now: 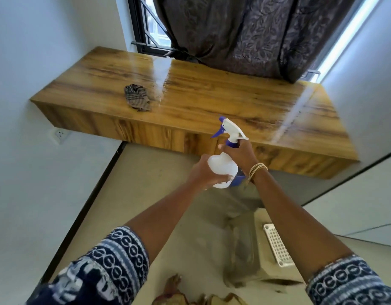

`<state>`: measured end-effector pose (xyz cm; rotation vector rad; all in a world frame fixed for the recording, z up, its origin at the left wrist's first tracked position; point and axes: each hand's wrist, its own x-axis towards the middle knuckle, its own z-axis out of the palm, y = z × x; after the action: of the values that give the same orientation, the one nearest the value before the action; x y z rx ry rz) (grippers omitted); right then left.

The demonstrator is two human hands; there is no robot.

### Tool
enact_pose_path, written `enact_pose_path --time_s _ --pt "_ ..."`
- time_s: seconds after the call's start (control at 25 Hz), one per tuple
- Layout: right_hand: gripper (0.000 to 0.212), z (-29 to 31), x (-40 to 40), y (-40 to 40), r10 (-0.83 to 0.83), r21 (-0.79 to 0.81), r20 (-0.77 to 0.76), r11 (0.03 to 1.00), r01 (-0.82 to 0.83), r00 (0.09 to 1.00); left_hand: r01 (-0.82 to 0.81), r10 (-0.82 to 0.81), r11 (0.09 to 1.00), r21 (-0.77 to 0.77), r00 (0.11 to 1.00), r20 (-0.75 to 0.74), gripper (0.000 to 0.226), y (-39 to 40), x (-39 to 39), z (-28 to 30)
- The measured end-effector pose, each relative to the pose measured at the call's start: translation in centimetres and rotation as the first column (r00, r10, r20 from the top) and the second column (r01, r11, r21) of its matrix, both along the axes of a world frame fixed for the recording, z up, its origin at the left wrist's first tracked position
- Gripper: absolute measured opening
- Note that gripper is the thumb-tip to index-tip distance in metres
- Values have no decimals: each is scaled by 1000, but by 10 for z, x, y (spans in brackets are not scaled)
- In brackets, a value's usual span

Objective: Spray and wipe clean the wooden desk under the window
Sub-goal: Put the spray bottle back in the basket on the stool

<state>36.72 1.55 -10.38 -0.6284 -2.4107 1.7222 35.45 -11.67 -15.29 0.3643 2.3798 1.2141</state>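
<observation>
A glossy wooden desk (212,93) runs under the window, wall to wall. A crumpled striped cloth (137,97) lies on its left half. In front of the desk's front edge I hold a white spray bottle (223,166) with a white and purple trigger head (229,128), its nozzle pointing left towards the desk. My left hand (204,172) grips the bottle's body from below. My right hand (240,155) grips the bottle's neck under the trigger; a gold bangle sits on that wrist.
A dark patterned curtain (256,29) hangs over the window down to the desk's back edge. White walls close both ends of the desk, with a wall socket (60,134) low on the left. A white perforated floor grate (277,244) lies below right.
</observation>
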Motion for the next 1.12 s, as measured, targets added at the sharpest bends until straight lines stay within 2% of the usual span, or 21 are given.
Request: enact_pose_path --time_s 0.16,0.28,0.36,0.48,0.68,0.92,1.12 --pt "17 -5 47 21 -132 21 2 991 132 991 130 -131 991 15 987 90 91 21 32 -5" --pt "21 -21 82 39 -267 22 -17 963 267 964 220 -227 973 64 963 146 98 32 52 -29" --pt "22 -38 102 52 -334 43 9 942 333 942 279 -282 959 42 944 168 92 36 68 -38" --pt "41 -58 133 75 -417 81 68 908 412 906 326 -318 945 -13 930 183 87 53 84 -46" --pt "38 -90 179 136 -452 159 151 889 430 879 382 -350 920 -85 901 256 85 108 111 -57" --pt "44 -163 220 225 -584 111 204 811 574 786 398 -358 910 -118 896 261 71 192 141 -98" --pt "36 -230 247 288 -644 21 281 745 666 711 410 -369 899 -150 898 240 62 254 165 -153"
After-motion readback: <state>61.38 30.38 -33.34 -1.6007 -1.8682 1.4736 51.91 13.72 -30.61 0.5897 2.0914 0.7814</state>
